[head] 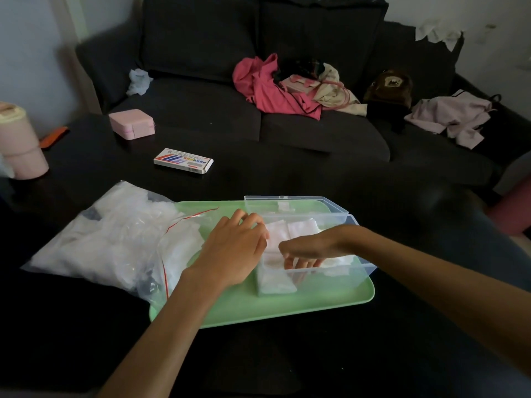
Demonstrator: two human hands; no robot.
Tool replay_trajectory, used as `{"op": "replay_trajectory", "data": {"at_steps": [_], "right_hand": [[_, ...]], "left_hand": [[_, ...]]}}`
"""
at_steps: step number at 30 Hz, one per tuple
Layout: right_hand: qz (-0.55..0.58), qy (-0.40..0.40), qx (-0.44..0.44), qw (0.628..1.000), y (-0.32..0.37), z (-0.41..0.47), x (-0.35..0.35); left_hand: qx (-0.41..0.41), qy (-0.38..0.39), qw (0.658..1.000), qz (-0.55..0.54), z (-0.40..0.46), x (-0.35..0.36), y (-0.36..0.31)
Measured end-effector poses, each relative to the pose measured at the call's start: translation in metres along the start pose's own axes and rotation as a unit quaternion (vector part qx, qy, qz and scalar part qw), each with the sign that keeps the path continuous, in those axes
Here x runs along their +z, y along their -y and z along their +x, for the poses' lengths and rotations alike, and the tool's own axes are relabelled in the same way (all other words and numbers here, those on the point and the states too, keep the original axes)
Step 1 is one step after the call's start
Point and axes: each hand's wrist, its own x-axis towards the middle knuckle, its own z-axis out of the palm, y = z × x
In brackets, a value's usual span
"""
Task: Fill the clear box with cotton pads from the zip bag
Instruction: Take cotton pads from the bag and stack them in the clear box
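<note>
A clear box (357, 272) with its hinged lid (293, 203) open stands on a green tray (316, 300). White cotton pads (290, 231) lie inside it. My left hand (232, 251) rests at the box's left wall, its fingers loosely bent over the rim. My right hand (304, 251) reaches down into the box, its fingertips on the pads. To the left lies the zip bag (109, 237), open along its red seal and full of white pads; part of it lies on the tray.
On the dark table lie a small printed carton (184, 161), a pink case (132, 123) and a pink roll (20, 145) at the left edge. Behind stands a dark sofa (316, 130) with clothes on it.
</note>
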Motion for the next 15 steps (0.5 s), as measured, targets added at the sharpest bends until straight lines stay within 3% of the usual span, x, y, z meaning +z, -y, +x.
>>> {"op": "replay_trajectory", "data": {"at_steps": [4,7,9,11,13,15], "right_hand": [[0.017,-0.011,-0.001,1.0,-0.007,-0.015,-0.007],[-0.02,-0.081,-0.033,0.996,-0.003,-0.035,-0.018],[-0.026,-0.146,-0.082,0.986,0.004,-0.046,-0.02],[-0.026,-0.233,-0.124,0.964,0.012,-0.05,-0.013],[-0.027,-0.32,-0.149,0.935,0.03,-0.045,-0.001],[0.004,-0.379,-0.164,0.911,0.046,-0.04,0.013]], "left_hand": [[-0.008,-0.008,1.0,0.004,-0.001,0.001,0.0],[-0.005,-0.022,0.999,-0.03,-0.003,-0.005,-0.002],[-0.026,-0.072,0.993,-0.09,-0.01,-0.02,0.0],[-0.081,-0.177,0.975,-0.11,-0.026,-0.037,0.009],[-0.19,-0.265,0.938,-0.116,-0.052,-0.052,0.027],[-0.306,-0.246,0.908,-0.149,-0.072,-0.054,0.043]]}}
